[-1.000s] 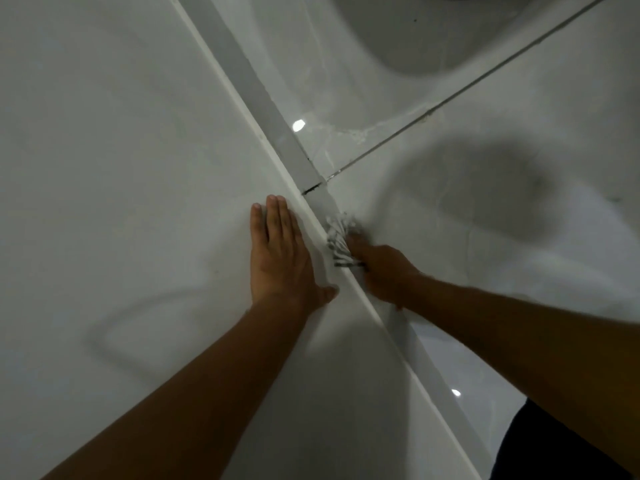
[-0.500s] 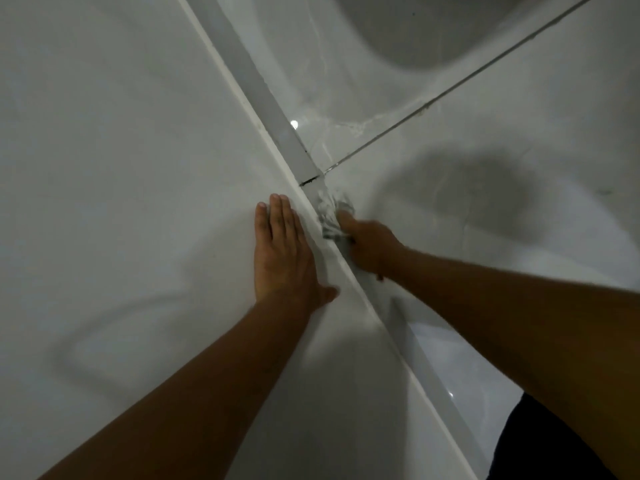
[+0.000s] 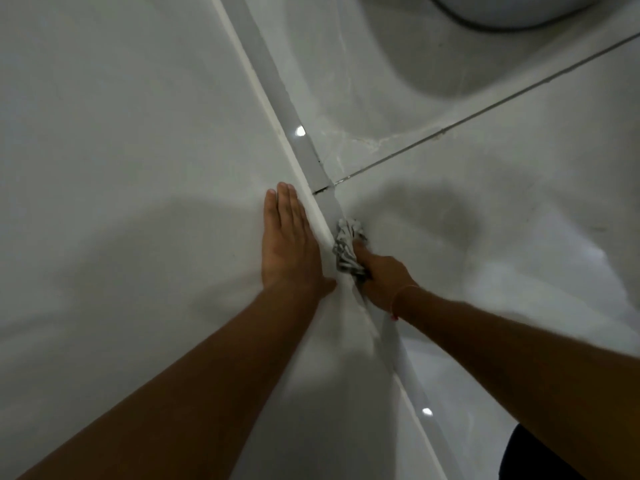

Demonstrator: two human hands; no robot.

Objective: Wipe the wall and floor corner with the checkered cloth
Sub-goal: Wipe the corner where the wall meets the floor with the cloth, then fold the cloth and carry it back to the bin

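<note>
The checkered cloth (image 3: 346, 249), white with dark lines, is bunched against the grey skirting strip (image 3: 273, 84) where the white wall (image 3: 121, 133) meets the glossy tiled floor (image 3: 485, 209). My right hand (image 3: 384, 278) grips the cloth and presses it into that corner. My left hand (image 3: 287, 244) lies flat on the wall just left of the strip, fingers together and pointing up along it. Part of the cloth is hidden under my right fingers.
A dark grout line (image 3: 485, 109) runs across the floor from the skirting toward the upper right. A white rounded fixture base (image 3: 512, 12) sits on the floor at the top right. Dark clothing (image 3: 540, 459) shows at the bottom right.
My right hand slid the cloth up along the skirting toward the grout joint, then back down a little. My left hand stayed flat on the wall.
</note>
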